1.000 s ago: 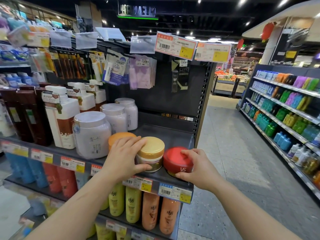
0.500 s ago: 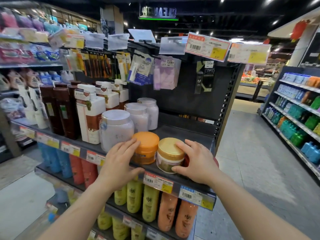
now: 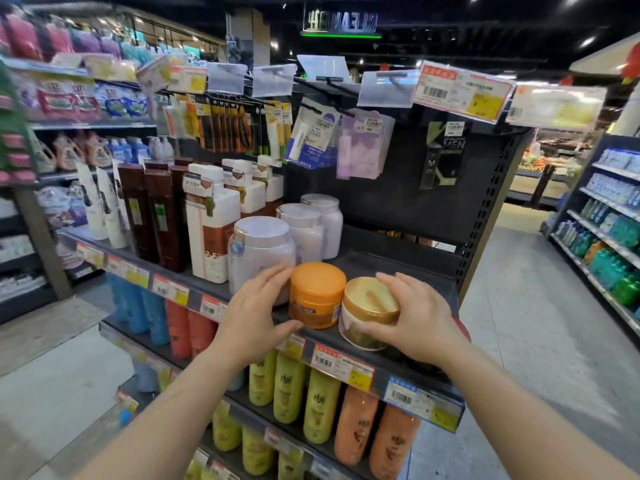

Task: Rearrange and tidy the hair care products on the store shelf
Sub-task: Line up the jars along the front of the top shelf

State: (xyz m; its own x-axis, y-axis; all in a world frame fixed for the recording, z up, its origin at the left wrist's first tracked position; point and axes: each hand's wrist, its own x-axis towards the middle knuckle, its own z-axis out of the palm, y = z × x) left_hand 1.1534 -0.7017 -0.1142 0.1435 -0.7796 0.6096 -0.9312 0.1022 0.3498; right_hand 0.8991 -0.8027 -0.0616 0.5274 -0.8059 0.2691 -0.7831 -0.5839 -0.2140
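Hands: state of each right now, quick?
Left hand: open, fingers and thumb against the orange jar.
Right hand: gripping the gold-lidded jar.

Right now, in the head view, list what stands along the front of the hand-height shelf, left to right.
Dark brown rectangular bottle → white-and-brown pump bottle → pale lilac plastic jar → left hand → orange round tub → gold-lidded clear jar → right hand.

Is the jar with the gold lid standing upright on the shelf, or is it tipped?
Tipped. The gold-lidded jar leans toward the camera, its lid face showing, gripped by the right hand.
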